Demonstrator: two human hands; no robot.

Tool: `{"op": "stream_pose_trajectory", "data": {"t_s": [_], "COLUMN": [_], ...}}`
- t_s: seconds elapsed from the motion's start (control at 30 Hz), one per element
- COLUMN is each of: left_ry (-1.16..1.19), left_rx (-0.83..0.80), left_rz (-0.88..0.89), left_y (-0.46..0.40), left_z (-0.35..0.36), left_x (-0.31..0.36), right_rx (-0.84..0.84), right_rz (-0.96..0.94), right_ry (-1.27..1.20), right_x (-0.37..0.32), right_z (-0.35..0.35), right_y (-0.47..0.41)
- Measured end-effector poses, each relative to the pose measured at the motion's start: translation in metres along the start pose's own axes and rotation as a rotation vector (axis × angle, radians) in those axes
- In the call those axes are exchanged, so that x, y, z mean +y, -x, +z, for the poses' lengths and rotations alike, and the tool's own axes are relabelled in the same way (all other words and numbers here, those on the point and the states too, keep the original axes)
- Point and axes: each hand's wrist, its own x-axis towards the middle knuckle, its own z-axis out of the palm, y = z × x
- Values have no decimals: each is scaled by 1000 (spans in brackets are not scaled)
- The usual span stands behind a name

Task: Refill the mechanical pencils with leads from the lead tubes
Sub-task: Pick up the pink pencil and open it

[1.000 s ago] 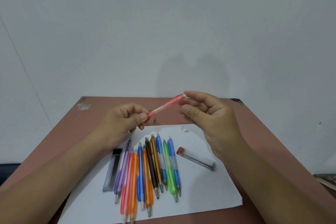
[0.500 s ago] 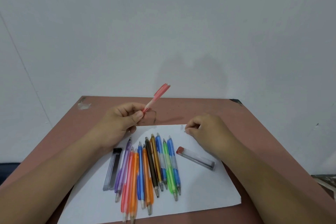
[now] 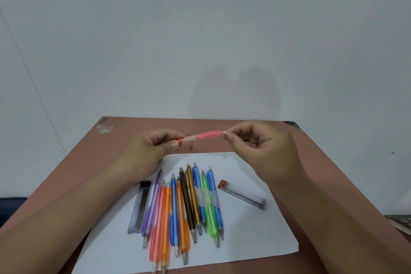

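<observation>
A pink mechanical pencil (image 3: 201, 136) is held level in the air at the middle of the frame, above the far edge of a white sheet of paper (image 3: 255, 224). The left hand (image 3: 151, 151) grips its tip end between thumb and curled fingers, and the right hand (image 3: 262, 151) pinches the small white eraser cap (image 3: 224, 133) at the other end. The step in hand looks like working that cap at the back of the barrel; whether it is coming off or going on cannot be told. Either way the next move calls for a straight, light pull or push along the barrel while the left hand keeps it steady. Below the hands, a row of coloured mechanical pencils (image 3: 189, 202) lies side by side on the paper, with a black-capped lead tube (image 3: 140, 206) just left of the row and a red-capped lead tube (image 3: 241, 194) lying apart at the right. The paper rests on a reddish-brown counter (image 3: 322, 173) whose far edge meets a plain pale wall (image 3: 200, 40) filling the upper frame.
</observation>
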Motion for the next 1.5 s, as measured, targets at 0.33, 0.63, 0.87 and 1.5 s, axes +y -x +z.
{"op": "stream_pose_trajectory", "data": {"t_s": [0.33,0.63,0.87,1.5], "left_ry": [-37,-49,-53,-203], "left_rx": [-6,-14,-23,33], "left_rz": [22,28,22,79], "left_y": [0,1,2,0], "left_z": [-1,0,-1,-5], "left_x": [0,2,2,-2], "right_rx": [-10,0,27,-98], "right_rz": [119,106,78,-341], "right_ry": [-153,-128,-114,523], "right_x": [-1,-1,-1,21], "right_z": [3,2,2,-6], "right_y": [-2,-1,0,-8]}}
